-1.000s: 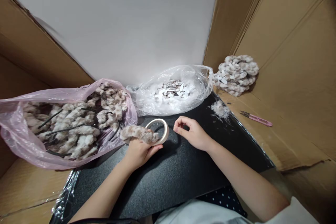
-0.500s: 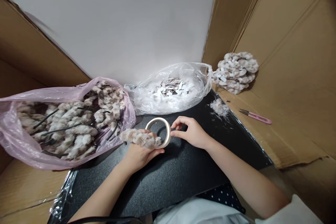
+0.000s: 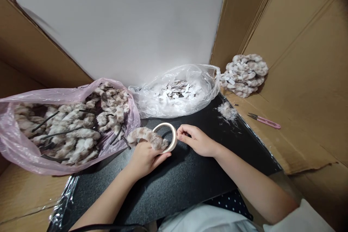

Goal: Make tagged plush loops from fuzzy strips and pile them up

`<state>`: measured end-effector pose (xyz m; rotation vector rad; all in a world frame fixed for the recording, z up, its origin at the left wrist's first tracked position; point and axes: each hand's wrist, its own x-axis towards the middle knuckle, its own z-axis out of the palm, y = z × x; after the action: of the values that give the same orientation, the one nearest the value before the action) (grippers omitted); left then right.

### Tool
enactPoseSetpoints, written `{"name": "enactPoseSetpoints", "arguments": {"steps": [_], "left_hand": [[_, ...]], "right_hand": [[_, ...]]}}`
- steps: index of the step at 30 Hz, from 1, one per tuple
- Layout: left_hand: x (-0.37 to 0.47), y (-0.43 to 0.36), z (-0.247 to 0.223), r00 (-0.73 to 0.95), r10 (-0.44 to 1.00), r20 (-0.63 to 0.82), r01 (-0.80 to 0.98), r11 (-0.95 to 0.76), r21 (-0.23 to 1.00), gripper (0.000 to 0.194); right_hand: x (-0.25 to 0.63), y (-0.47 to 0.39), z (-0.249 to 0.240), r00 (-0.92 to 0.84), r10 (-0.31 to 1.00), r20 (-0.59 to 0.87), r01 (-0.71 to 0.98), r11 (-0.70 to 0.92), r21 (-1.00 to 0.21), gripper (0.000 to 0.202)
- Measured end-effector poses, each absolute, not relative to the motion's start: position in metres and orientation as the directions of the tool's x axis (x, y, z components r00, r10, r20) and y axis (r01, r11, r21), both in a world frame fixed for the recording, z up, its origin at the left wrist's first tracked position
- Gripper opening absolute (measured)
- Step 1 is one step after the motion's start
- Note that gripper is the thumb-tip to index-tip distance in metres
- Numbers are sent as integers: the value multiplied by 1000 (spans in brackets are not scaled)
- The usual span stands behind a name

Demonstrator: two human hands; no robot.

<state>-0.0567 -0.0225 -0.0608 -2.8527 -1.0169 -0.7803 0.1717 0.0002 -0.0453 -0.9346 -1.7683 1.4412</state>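
Note:
A fluffy grey-beige strip (image 3: pixel 148 137) with a dark cord end at its left lies over the fingers of my left hand (image 3: pixel 144 159), which is closed round it. A cream tape roll (image 3: pixel 174 138) stands on edge beside the strip's right end, touching my left hand, its far fingers hidden. My right hand (image 3: pixel 197 140) is pinched at the outer right side of the roll; anything between the fingertips is too small to make out.
On the black table (image 3: pixel 174 185), a pink bag (image 3: pixel 67 96) of fluffy strips lies left, a clear bag (image 3: pixel 152 107) of white tags behind. Fluff (image 3: pixel 227 111), pink snips (image 3: pixel 268 122) and a fluffy bundle (image 3: pixel 246 76) are at the right.
The fluffy strip has turned and bent into an arch over my left hand, its dark cord end showing more. My right hand's fingers have closed together beside the roll.

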Motion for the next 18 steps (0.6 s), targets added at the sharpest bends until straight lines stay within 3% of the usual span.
{"name": "enactPoseSetpoints", "arguments": {"steps": [8, 12, 18], "left_hand": [[-54, -20, -52, 562, 773, 294, 703, -634, 324, 42], [-56, -17, -51, 591, 772, 235, 669, -632, 391, 44], [-57, -18, -54, 606, 732, 312, 624, -680, 385, 46]], "right_hand": [[179, -4, -31, -754, 656, -33, 0, -50, -999, 41], [184, 4, -36, -676, 732, -86, 48, -73, -996, 41], [182, 9, -45, -535, 844, -33, 73, 7, -997, 41]]}}
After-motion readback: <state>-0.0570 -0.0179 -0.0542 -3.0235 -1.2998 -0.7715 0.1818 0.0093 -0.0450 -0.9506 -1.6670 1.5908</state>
